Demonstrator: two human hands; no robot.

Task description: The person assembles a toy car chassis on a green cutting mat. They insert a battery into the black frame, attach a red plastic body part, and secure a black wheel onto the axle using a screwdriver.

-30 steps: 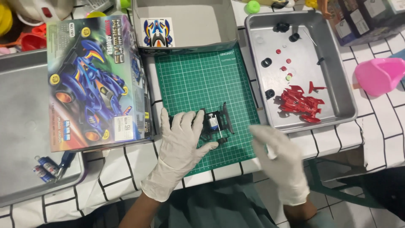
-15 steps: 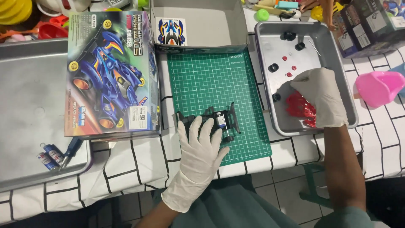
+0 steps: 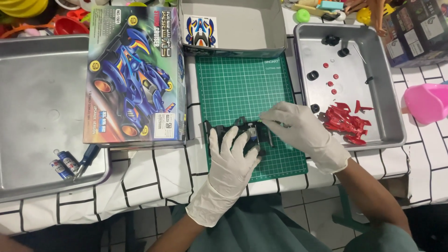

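A small black toy-car chassis (image 3: pixel 252 132) lies on the green cutting mat (image 3: pixel 242 84). My left hand (image 3: pixel 231 156), in a white glove, rests over its left half and holds it down. My gloved right hand (image 3: pixel 298 128) reaches in from the right, its fingertips pinched at the chassis's upper right end. Whether those fingers carry a small part I cannot tell. Much of the chassis is hidden beneath both hands.
Right of the mat, a metal tray (image 3: pixel 396 130) holds red plastic parts (image 3: pixel 345 121), small black wheels (image 3: pixel 312 74) and red discs. A colourful kit box (image 3: pixel 135 74) leans on the left tray (image 3: pixel 42 93), where batteries (image 3: pixel 63 163) and a screwdriver lie. An open grey box (image 3: pixel 233 23) stands behind the mat; a pink object (image 3: pixel 427 100) lies far right.
My right hand has come back from the red parts in the right tray to the chassis on the mat. My left hand has stayed on the chassis.
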